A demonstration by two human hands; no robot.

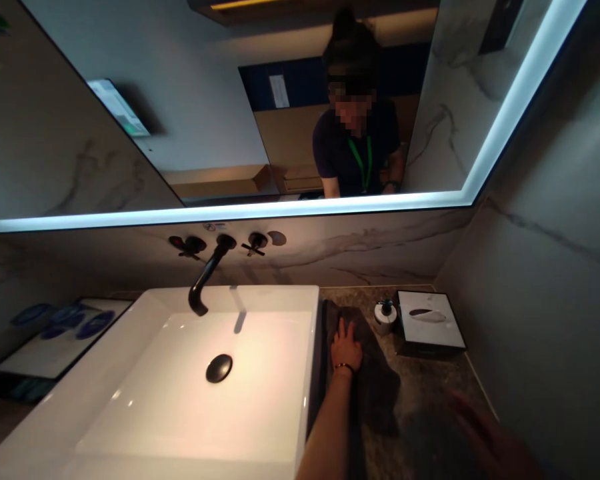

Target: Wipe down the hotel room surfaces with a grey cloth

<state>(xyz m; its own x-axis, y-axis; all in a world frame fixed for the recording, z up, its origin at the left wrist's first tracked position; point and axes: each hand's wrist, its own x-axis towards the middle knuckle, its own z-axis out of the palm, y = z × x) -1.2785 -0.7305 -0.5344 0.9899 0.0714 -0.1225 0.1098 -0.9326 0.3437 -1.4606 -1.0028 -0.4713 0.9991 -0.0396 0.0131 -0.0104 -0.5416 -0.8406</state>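
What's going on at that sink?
The person's left hand lies palm down on a dark grey cloth on the brown stone counter, right beside the white rectangular sink. The right hand, at the lower right, is blurry and dim, so I can't tell if it holds anything. A small round white bottle with a dark top stands near a white-topped rectangular tissue box.

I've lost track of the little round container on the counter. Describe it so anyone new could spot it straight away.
Start from the big white basin and move right onto the stone counter, past the left hand. There stands the small round container, beside a tissue box. It is white with a dark top, while the box is larger and rectangular.
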